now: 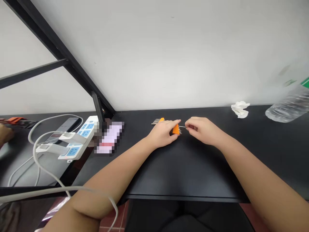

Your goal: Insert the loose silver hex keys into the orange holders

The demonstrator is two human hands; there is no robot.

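On the black table, my left hand (164, 132) is wrapped over an orange holder (176, 129) and hides its middle. Several thin metal rods (155, 121), which look like hex keys, stick out from the holder's left side, and short metal ends show at its right. Just to the right, my right hand (199, 129) pinches the end of a slim metal rod (182, 126) that reaches to the holder. Whether this rod sits inside the holder or only touches it, I cannot tell.
A blurred-out phone (109, 138) lies left of my hands, beside a white power strip (82, 137) with plugs and cables. Crumpled tissue (240, 109) and a plastic bottle (288, 106) are at right. Another person's hand (5, 133) is at far left near an orange tool holder (16, 120).
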